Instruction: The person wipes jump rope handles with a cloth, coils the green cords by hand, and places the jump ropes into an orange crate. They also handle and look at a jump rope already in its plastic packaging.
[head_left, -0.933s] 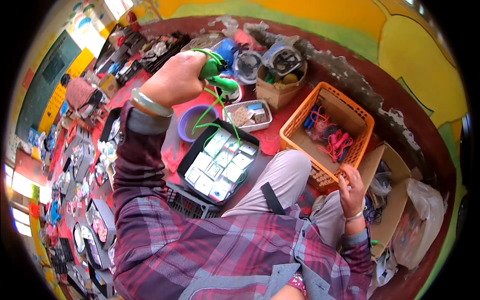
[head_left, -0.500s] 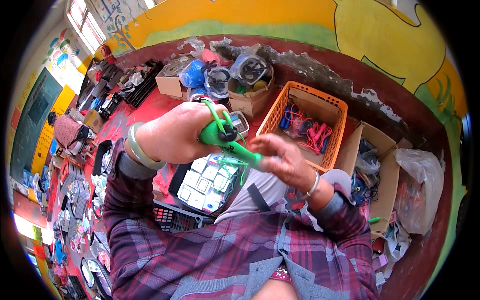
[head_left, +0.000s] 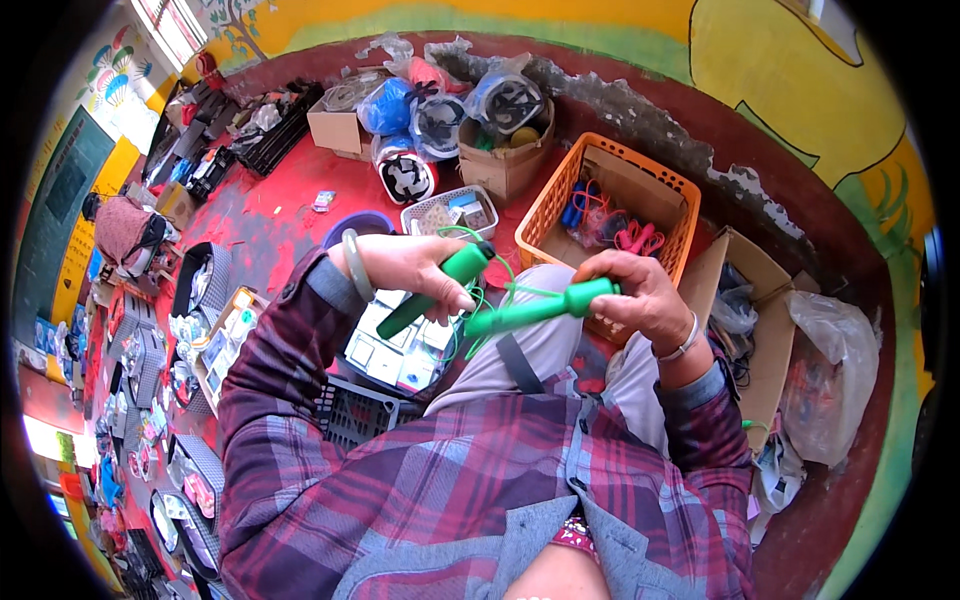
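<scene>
Green dark-capped handle (head_left: 466, 262): slants across the left hand, its cap up and to the right, over the lap.
Green flared handle (head_left: 530, 312): nearly level, its slim end near the other handle, its wide end at the right hand.
Left hand (head_left: 405, 268): fingers curled closed round the dark-capped handle, thumb pressed along it; most fingertips are hidden behind.
Right hand (head_left: 645, 300): thumb and fingers closed about the wide end; the exact grip is partly covered.
Thin green cord (head_left: 530, 290): loose loops between and below the handles; whether it is knotted or wound is hard to make out.
Step in hand: managing the two handles and their slack, by the look of it.
Next move: seems to call for keeping both handles firm and apart while the loops are guided clear.
White boxes (head_left: 400, 350): beneath the left hand, partly blocked by it and the sleeve.
Orange crate (head_left: 535, 243): beyond the right hand, holding pink cords (head_left: 640, 238); its near corner is obscured.
Chalkboard (head_left: 70, 170): far left, curved by the lens; the clutter below is too small to sort.
</scene>
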